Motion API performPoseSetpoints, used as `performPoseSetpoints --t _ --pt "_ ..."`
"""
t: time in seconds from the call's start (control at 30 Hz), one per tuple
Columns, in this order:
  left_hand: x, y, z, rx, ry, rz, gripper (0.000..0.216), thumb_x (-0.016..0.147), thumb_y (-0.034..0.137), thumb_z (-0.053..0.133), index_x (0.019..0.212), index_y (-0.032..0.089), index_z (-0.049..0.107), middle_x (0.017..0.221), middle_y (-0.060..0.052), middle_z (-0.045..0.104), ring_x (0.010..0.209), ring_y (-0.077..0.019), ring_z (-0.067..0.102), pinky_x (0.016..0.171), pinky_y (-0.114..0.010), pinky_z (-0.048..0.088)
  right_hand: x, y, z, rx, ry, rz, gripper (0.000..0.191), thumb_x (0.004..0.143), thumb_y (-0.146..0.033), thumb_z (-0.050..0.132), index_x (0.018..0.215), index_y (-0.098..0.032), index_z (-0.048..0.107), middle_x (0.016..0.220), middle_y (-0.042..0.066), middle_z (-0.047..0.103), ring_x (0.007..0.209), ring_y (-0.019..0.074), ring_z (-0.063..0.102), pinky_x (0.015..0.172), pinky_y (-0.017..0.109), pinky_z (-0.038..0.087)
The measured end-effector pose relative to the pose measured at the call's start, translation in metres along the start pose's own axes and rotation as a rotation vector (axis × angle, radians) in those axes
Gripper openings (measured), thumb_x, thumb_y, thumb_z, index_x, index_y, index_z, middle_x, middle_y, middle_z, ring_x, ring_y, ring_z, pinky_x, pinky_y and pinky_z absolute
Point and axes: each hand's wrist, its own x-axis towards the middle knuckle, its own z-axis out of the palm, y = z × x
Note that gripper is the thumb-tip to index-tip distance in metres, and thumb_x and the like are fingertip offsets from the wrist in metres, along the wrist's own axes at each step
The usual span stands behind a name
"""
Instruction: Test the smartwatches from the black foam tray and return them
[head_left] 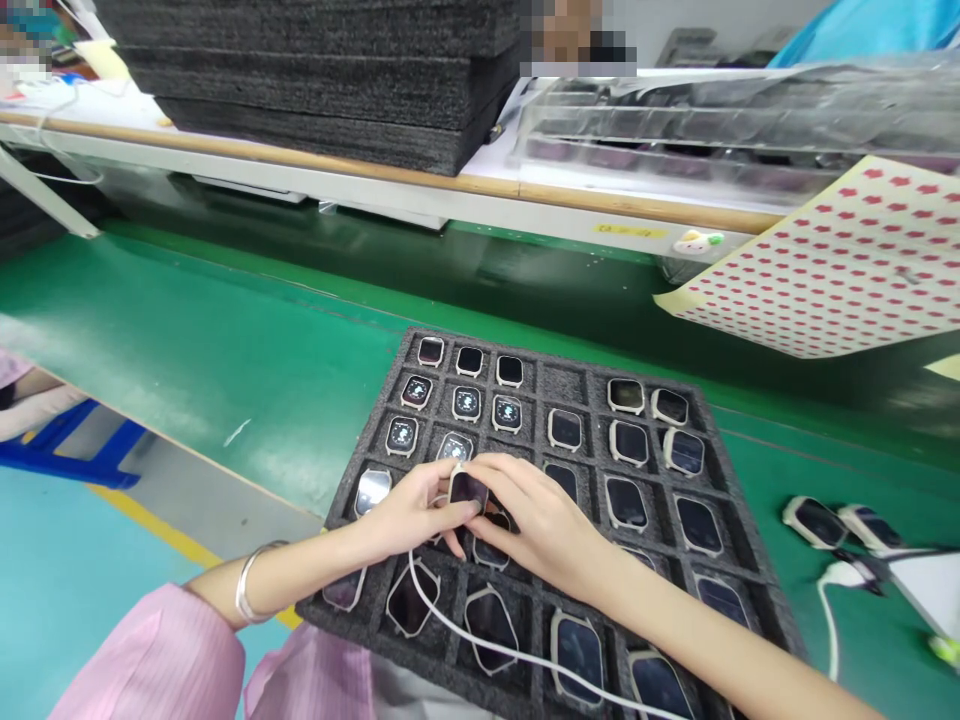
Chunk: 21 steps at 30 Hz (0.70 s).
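While the foam tray [564, 385] lies at the near edge of the green table [225, 350], its near left corner is seen sticking out past that edge. Wide bare table is left open on the left side and behind the tray. On the right, the room is made smaller by two loose watches [814, 520] and a sheet of red stickers [840, 260].

One watch [469, 490] is held just above the middle of the tray's left half. It is pinched by the fingers of the left hand [412, 515], and the fingers of the right hand [540, 525] are curled against its other side. A dark, shiny screen with round corners and a pale frame can be seen. A white cable [450, 625] is laid across the tray from under the hands.
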Motion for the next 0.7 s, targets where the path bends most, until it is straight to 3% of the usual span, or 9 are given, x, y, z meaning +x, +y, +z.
performPoseSetpoints --t 0.2,0.53,0.7 --pt "-0.0006 0.002 -0.0018 -0.001 -0.038 0.031 0.033 0.082 0.033 0.066 0.105 0.013 0.055 0.087 -0.003 0.056 0.062 -0.0089 0.057 0.051 -0.019 0.055 0.0011 0.0002 -0.0021 -0.036 0.02 -0.019 0.035 0.089 -0.026 0.057 0.123 -0.016 0.051 0.115 0.014 0.06 0.108 0.0268 0.058 0.089 0.044 0.051" --pt "-0.0018 -0.0032 -0.0011 0.057 -0.048 0.012 0.046 0.082 0.043 0.063 0.114 0.013 0.05 0.075 -0.005 0.063 0.067 -0.0199 0.067 0.049 -0.025 0.055 0.004 -0.0026 -0.0069 0.034 0.028 0.004 0.034 0.086 -0.023 0.06 0.118 -0.017 0.054 0.111 0.013 0.062 0.102 0.0263 0.06 0.088 0.043 0.053" --pt "-0.0023 -0.0028 -0.0007 0.063 -0.045 -0.016 0.046 0.083 0.045 0.062 0.112 0.012 0.049 0.068 -0.003 0.061 0.059 -0.0169 0.065 0.046 -0.023 0.053 0.0047 -0.0016 -0.0076 0.073 -0.007 0.031 0.035 0.087 -0.026 0.06 0.12 -0.017 0.053 0.11 0.012 0.061 0.101 0.0258 0.06 0.088 0.043 0.053"
